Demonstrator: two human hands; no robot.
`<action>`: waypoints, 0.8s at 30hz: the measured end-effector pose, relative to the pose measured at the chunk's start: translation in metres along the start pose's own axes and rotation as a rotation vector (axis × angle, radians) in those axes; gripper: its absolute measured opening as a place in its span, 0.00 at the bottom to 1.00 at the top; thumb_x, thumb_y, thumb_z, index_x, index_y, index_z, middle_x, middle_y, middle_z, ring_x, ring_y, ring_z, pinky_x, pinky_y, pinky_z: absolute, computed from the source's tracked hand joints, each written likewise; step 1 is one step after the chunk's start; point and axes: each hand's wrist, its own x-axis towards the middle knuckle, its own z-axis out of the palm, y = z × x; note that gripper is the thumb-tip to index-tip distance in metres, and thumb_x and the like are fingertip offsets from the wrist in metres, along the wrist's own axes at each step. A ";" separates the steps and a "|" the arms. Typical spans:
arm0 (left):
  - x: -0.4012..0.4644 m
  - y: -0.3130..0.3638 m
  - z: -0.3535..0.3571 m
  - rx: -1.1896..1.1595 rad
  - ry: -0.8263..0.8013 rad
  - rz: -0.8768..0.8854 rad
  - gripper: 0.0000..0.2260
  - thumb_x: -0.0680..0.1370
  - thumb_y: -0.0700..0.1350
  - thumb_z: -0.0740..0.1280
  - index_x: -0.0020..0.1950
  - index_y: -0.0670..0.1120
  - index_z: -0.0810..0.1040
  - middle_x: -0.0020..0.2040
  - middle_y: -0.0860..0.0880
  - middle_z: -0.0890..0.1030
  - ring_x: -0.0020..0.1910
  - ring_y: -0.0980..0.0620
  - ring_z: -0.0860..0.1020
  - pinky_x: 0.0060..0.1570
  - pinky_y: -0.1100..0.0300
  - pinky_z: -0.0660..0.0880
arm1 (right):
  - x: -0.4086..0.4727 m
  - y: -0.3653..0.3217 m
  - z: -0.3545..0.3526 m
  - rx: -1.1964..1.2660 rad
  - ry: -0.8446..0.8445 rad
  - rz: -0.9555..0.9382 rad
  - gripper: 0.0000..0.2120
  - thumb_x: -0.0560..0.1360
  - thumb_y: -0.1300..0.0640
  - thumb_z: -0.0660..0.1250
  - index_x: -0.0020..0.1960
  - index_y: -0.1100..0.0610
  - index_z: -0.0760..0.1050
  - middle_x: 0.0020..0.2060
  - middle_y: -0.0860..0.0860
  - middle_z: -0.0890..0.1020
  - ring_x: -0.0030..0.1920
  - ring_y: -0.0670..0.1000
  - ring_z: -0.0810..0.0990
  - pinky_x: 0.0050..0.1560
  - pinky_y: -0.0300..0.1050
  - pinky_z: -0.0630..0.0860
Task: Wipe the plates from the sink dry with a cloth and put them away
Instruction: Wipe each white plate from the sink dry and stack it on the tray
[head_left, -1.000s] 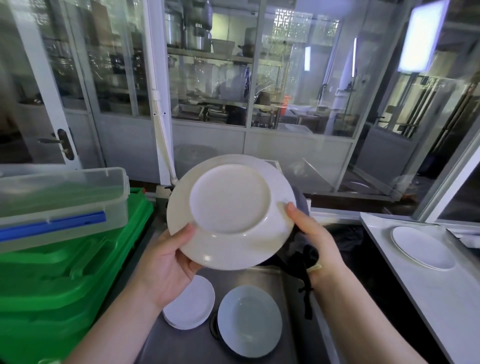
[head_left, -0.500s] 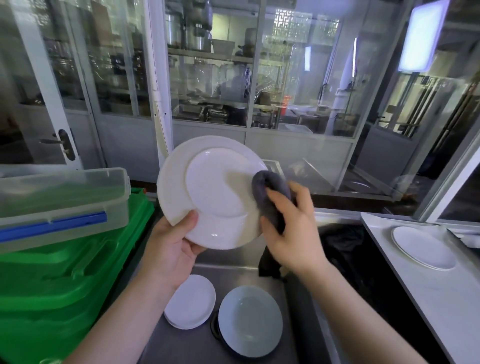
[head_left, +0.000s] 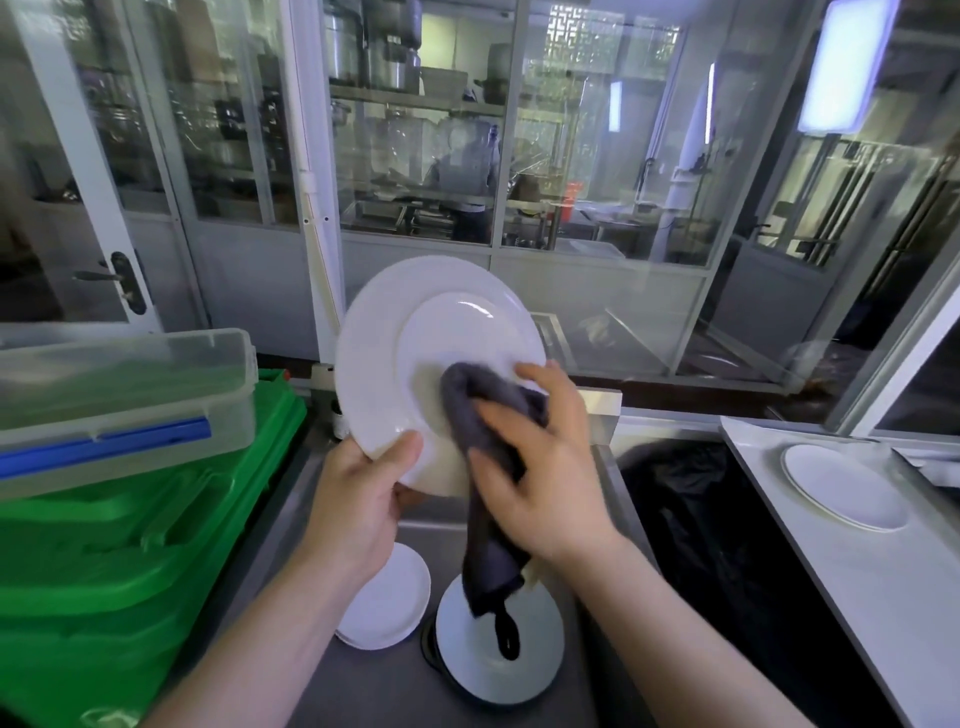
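Note:
I hold a large white plate (head_left: 415, 343) tilted upright over the steel sink (head_left: 395, 691). My left hand (head_left: 363, 499) grips its lower rim, thumb on the near face. My right hand (head_left: 540, 467) holds a dark grey cloth (head_left: 483, 415) and presses it against the plate's lower centre; the cloth's tail hangs down toward the sink. Down in the sink lie a small stack of white plates (head_left: 389, 608) and a white dish (head_left: 498, 649) beside it.
Green plastic crates (head_left: 119, 551) with a clear lidded box (head_left: 124, 384) on top stand at the left. A white counter (head_left: 852, 587) at the right carries one white plate (head_left: 841, 486). A dark bag (head_left: 691, 499) fills the gap between. Glass partitions stand behind.
My right hand has brought the cloth from behind the plate's right edge onto its near face and moved it down toward the lower centre. The plate has been lifted slightly higher and further right.

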 end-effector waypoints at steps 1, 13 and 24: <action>-0.002 0.000 0.000 0.035 -0.019 0.000 0.12 0.70 0.41 0.67 0.47 0.53 0.86 0.48 0.48 0.86 0.47 0.50 0.84 0.40 0.56 0.81 | 0.007 0.005 -0.003 0.028 -0.002 0.078 0.16 0.71 0.59 0.68 0.58 0.57 0.80 0.62 0.59 0.71 0.64 0.59 0.71 0.68 0.44 0.65; -0.005 -0.006 0.001 0.146 0.002 0.033 0.13 0.70 0.42 0.69 0.51 0.53 0.85 0.51 0.47 0.85 0.52 0.48 0.82 0.53 0.52 0.78 | -0.002 -0.006 0.012 0.030 -0.075 -0.080 0.16 0.71 0.66 0.65 0.57 0.58 0.81 0.60 0.60 0.73 0.58 0.61 0.74 0.62 0.45 0.69; -0.005 -0.006 -0.015 0.055 0.041 -0.058 0.13 0.68 0.41 0.67 0.53 0.46 0.80 0.48 0.49 0.86 0.46 0.50 0.84 0.36 0.55 0.81 | 0.018 0.033 -0.006 -0.202 -0.073 0.050 0.15 0.70 0.68 0.70 0.53 0.55 0.83 0.55 0.59 0.74 0.51 0.63 0.71 0.53 0.36 0.59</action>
